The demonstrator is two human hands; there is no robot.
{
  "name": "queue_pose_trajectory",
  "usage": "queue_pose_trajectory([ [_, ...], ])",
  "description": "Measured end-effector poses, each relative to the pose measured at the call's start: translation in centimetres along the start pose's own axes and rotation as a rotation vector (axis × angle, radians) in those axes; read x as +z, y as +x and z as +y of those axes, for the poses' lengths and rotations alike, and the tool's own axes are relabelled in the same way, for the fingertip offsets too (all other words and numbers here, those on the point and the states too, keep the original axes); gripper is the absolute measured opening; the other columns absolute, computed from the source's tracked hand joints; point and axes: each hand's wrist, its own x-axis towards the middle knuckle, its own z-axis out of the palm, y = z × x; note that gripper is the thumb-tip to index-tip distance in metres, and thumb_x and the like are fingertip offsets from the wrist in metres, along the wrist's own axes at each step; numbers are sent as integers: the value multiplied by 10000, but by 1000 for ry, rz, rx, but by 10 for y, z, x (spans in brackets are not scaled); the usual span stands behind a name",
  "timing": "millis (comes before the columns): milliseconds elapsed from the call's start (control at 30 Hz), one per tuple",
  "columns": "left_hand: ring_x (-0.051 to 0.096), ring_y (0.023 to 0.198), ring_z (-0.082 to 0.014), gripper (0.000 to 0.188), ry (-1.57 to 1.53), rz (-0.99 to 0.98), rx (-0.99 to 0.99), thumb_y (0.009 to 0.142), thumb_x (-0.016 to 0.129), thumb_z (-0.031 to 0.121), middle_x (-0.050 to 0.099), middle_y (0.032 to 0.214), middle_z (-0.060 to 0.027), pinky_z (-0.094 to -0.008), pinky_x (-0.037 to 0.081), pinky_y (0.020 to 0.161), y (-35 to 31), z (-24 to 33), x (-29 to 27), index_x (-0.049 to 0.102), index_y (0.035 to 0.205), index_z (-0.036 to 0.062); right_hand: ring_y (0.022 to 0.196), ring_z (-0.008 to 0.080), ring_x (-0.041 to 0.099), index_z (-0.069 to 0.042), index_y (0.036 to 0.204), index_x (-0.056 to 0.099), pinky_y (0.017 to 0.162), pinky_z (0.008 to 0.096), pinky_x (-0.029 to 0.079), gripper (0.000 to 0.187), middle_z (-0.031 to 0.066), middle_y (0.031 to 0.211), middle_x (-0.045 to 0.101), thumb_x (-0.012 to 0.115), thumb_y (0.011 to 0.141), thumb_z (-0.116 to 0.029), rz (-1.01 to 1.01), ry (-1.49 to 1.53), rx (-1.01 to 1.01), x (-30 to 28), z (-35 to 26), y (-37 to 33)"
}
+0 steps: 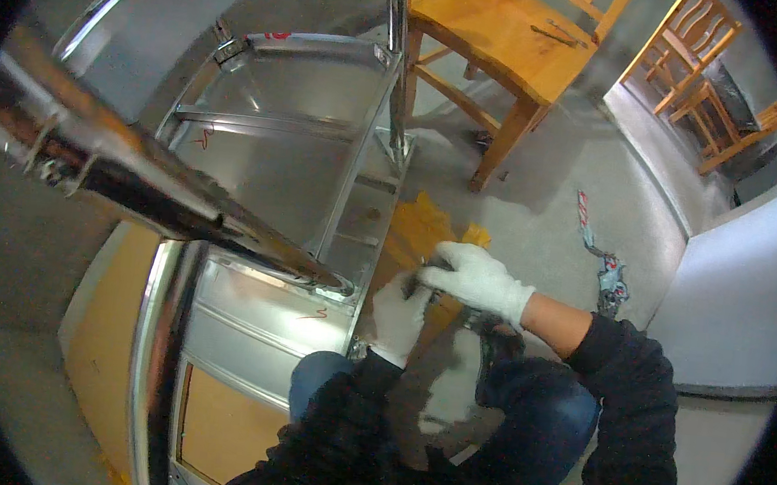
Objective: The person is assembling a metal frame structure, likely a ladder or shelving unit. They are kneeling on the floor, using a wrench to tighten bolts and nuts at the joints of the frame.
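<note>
I crouch with both hands in white gloves, brought together beside a stainless steel frame (271, 163). My left hand (398, 315) has its fingers curled up, and my right hand (480, 278) reaches across to meet it. Between the fingertips is something small and dark, too blurred and covered to name. Both hands look closed around it. Left of them lies the frame, with flat panels and shiny round legs, one leg (198, 198) slanting toward the upper left. Under the hands a torn yellow-orange sheet (415, 231) lies on the floor.
A wooden chair (481, 24) stands ahead, with a thin tool (554, 37) on its seat. Crumpled plastic wrapping (609, 278) lies on the grey floor to the right, near a white panel (726, 291). More wooden chairs (706, 95) are beyond a doorway.
</note>
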Motion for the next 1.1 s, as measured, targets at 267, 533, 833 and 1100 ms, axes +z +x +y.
queue_pose_trajectory([
  [267, 662, 862, -314, 295, 503, 3, 214, 869, 638, 229, 679, 934, -175, -374, 500, 776, 60, 38, 10, 645, 1077, 19, 916, 421, 593, -4, 990, 594, 808, 474, 460, 364, 239, 955, 626, 551, 847, -336, 267, 236, -137, -9, 31, 54],
  [533, 605, 1018, -341, 414, 1159, 305, 622, 860, 657, 262, 625, 1129, -188, -405, 477, 880, 158, 124, 16, 589, 1209, 50, 760, 344, 602, -85, 815, 572, 689, 439, 495, 140, 128, 771, 570, 617, 772, -210, 673, -346, -526, -77, 122, 118],
  [833, 554, 1074, -192, 591, 176, -55, 23, 916, 606, 402, 538, 1261, -98, -396, 464, 904, 232, 164, 91, 447, 1355, 38, 924, 226, 630, 9, 1114, 547, 761, 321, 515, 326, 135, 1021, 619, 583, 855, -186, 557, 1560, 146, -89, 248, 144],
  [1100, 555, 1177, -220, 471, -216, -212, -120, 971, 544, 295, 532, 1316, -116, -360, 470, 984, 289, 178, 202, 438, 1328, 6, 959, 175, 575, 0, 1098, 555, 830, 320, 442, 268, 64, 1045, 616, 617, 862, -110, 668, 2030, 80, -70, 282, 184],
])
